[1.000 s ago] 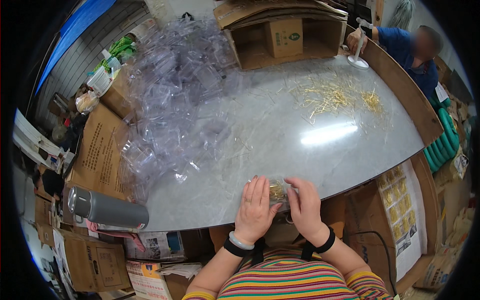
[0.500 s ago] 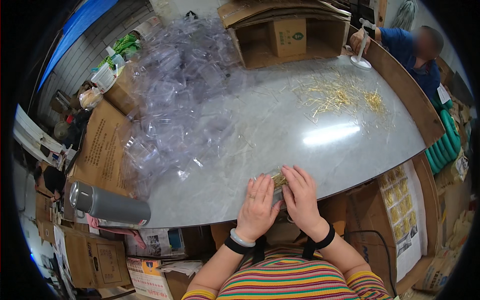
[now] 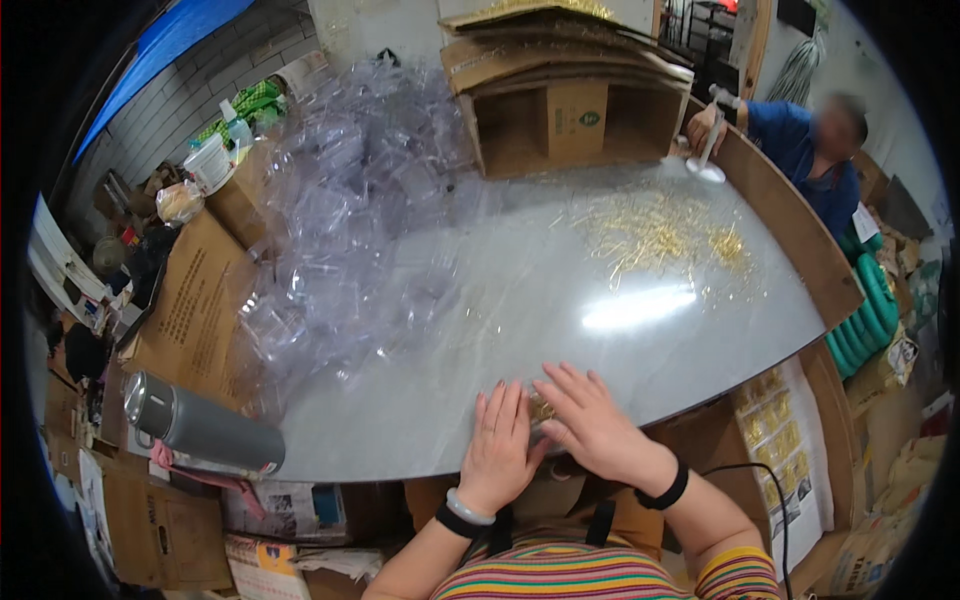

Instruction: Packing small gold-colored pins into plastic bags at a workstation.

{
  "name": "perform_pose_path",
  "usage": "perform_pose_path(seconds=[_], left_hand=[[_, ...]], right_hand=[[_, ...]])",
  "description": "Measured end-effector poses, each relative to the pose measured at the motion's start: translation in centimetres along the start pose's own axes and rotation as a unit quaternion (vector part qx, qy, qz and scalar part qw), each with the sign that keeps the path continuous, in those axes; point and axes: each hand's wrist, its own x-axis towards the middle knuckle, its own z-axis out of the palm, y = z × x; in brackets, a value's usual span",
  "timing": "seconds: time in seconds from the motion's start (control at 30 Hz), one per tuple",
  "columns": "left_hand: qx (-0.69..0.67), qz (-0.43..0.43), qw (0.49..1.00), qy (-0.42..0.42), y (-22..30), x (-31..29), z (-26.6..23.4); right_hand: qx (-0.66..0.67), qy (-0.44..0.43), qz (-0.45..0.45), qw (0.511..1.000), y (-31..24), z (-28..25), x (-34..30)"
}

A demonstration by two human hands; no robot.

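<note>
At the table's near edge, a small bundle of gold-coloured wire pins (image 3: 541, 408), apparently in a clear plastic box, lies between my hands. My left hand (image 3: 497, 440) has its fingers side by side along the left of it, thumb toward the pins, and seems to steady it. My right hand (image 3: 597, 425) lies over the right side with fingers stretched and slightly apart. Both hands hide most of the box. Farther off to the right, a loose heap of the same gold pins (image 3: 650, 235) is spread on the grey table (image 3: 480, 370).
A tall pile of clear plastic boxes (image 3: 350, 210) covers the table's left side. A grey flask (image 3: 215, 430) lies at the near left. An open carton (image 3: 520, 130) stands at the back. Beyond the cardboard wall (image 3: 800, 245), a person in blue (image 3: 815, 160) grips a white stand (image 3: 706, 170).
My view has shifted, so the table sits lower in it. My right hand's fingers have straightened and spread over the pins. My left hand stays beside them.
</note>
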Motion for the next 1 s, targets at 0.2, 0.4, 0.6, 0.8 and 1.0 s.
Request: perform_pose_path(seconds=[0.2, 0.4, 0.6, 0.8, 1.0], left_hand=[[0.011, 0.014, 1.000, 0.018, 0.6, 0.4, -0.2], [-0.004, 0.022, 1.000, 0.015, 0.3, 0.7, -0.2], [-0.010, 0.015, 1.000, 0.019, -0.4, 0.2, -0.1], [-0.021, 0.019, 0.999, 0.027, -0.2, 0.4, 0.0], [0.002, 0.010, 1.000, 0.019, -0.3, 0.1, -0.3]], right_hand=[[-0.150, -0.004, 0.100, 0.984, 15.2, -6.8, 7.9], [-0.278, -0.035, 0.315, 0.907, 21.9, -7.9, 11.3], [-0.141, -0.004, 0.112, 0.984, 17.9, -5.2, 11.4], [-0.212, -0.003, 0.110, 0.971, 22.5, -7.7, 11.1], [-0.291, -0.043, 0.202, 0.934, 20.0, -9.1, 11.9]])
